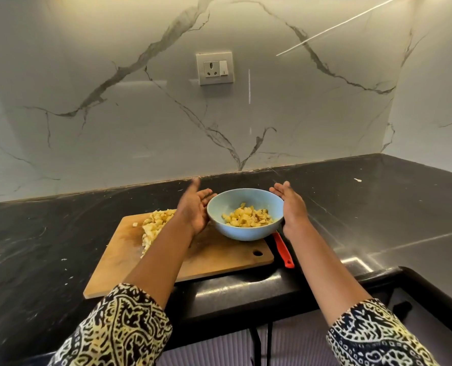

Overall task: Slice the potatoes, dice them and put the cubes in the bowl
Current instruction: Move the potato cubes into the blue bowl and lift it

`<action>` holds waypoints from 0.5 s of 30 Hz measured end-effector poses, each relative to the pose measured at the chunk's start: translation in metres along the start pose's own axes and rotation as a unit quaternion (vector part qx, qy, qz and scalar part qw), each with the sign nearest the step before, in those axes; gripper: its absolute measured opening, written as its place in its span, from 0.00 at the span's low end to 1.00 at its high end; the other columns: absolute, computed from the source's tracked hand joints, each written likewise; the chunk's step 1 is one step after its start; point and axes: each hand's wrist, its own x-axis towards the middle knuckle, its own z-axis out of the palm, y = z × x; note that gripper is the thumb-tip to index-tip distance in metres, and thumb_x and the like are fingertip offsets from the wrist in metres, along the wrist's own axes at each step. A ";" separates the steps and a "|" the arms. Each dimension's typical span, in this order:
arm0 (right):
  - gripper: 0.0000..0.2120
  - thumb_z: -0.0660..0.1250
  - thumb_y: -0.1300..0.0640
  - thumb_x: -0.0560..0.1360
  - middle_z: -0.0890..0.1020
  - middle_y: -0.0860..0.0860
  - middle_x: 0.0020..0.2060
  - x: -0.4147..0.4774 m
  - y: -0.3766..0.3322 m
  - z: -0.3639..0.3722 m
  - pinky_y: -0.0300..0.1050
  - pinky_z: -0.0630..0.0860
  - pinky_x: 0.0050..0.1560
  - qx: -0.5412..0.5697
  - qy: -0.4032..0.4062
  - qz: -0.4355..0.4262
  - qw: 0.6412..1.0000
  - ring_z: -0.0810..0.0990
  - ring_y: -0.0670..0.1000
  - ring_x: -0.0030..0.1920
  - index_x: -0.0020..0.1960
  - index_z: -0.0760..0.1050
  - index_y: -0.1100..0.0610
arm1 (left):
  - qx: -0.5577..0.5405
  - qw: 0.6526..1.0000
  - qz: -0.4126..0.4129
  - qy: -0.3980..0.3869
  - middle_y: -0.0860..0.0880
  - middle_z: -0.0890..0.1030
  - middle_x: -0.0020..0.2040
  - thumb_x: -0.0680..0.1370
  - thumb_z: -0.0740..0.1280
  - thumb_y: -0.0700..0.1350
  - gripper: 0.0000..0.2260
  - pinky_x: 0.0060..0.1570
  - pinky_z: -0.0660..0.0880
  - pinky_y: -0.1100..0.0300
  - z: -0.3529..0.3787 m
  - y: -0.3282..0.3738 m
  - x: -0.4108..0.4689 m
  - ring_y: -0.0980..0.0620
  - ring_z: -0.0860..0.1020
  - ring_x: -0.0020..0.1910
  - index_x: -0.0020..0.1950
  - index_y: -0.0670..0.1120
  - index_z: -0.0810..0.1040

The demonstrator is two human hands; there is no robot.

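Potato cubes (247,217), chunky, in smooth round bowl (246,233)

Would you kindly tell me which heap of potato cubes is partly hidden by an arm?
The heap on the wooden cutting board, left of the blue bowl: the left forearm covers its edge. The bowl's cubes show fully.

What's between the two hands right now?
The blue bowl, holding potato cubes, sits between the left hand and the right hand; the head view shows it.
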 end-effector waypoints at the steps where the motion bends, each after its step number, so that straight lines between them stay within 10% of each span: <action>1: 0.16 0.56 0.51 0.82 0.79 0.52 0.59 -0.001 0.001 0.000 0.47 0.75 0.53 0.002 0.005 0.004 1.000 0.79 0.51 0.52 0.62 0.75 0.58 | 0.063 0.998 -0.012 0.012 0.41 0.75 0.62 0.81 0.58 0.52 0.23 0.49 0.76 0.55 0.001 -0.001 -0.005 0.46 0.77 0.55 0.71 0.39 0.68; 4: 0.08 0.59 0.55 0.81 0.80 0.51 0.51 0.000 0.002 0.002 0.49 0.76 0.54 0.003 0.019 0.008 1.000 0.80 0.53 0.52 0.50 0.77 0.53 | 0.068 0.997 -0.032 -0.018 0.40 0.74 0.60 0.76 0.60 0.34 0.16 0.50 0.75 0.56 -0.012 -0.003 -0.017 0.46 0.76 0.51 0.64 0.39 0.72; 7: 0.12 0.59 0.55 0.81 0.80 0.52 0.56 0.003 0.003 0.003 0.49 0.76 0.55 0.012 0.019 0.004 1.000 0.79 0.53 0.54 0.60 0.76 0.57 | 0.000 0.997 -0.030 -0.077 0.40 0.75 0.57 0.73 0.55 0.29 0.17 0.61 0.71 0.54 -0.028 -0.003 -0.028 0.46 0.75 0.55 0.60 0.40 0.72; 15: 0.12 0.60 0.54 0.79 0.81 0.53 0.54 0.005 0.013 0.003 0.55 0.75 0.61 0.019 0.028 0.028 0.999 0.80 0.55 0.55 0.58 0.78 0.54 | 0.052 0.997 -0.028 -0.057 0.41 0.78 0.54 0.74 0.55 0.31 0.16 0.54 0.74 0.56 -0.022 -0.001 -0.032 0.47 0.75 0.52 0.56 0.40 0.78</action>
